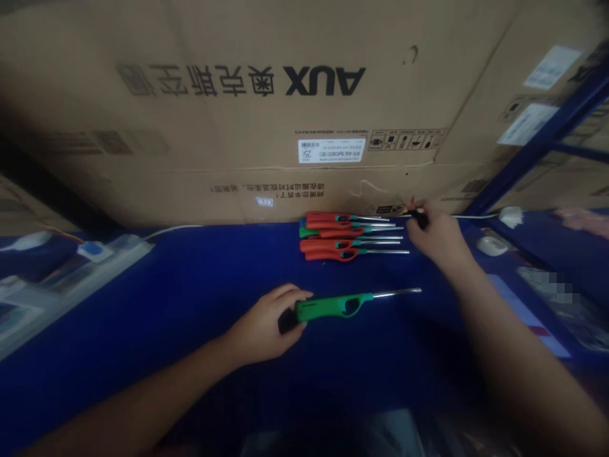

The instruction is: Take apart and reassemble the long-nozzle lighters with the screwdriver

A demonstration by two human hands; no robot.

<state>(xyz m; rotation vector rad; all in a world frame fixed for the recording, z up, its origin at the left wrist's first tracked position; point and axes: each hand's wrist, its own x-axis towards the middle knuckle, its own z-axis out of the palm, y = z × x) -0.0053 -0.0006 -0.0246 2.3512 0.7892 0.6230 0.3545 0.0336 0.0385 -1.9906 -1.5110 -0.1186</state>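
- Green lighter (326, 309): it is in front of you over the blue table (214, 263), its metal rod pointing right, apart from the group of lighters behind it. You cannot tell from this view whether it touches the table.
- Your left hand (264, 327) pinches the butt end of that lighter between thumb and fingers. A dark piece shows there; whether it belongs to the lighter is unclear.
- Your right hand (440, 235) has its fingers closed around a small dark item (419, 218) with an orange tip, just beyond the rod ends of the group. The blur hides what it is.
- Several red lighters (323, 255) lie close together near the cardboard box (190, 149), rods to the right, with another green one (309, 233) partly covered among them.
- Progress, as far as you can judge: the grouped lighters lie neatly aligned, but nothing shows whether they are finished or waiting. The one you hold seems mid-handling, being gripped and apart from the others.
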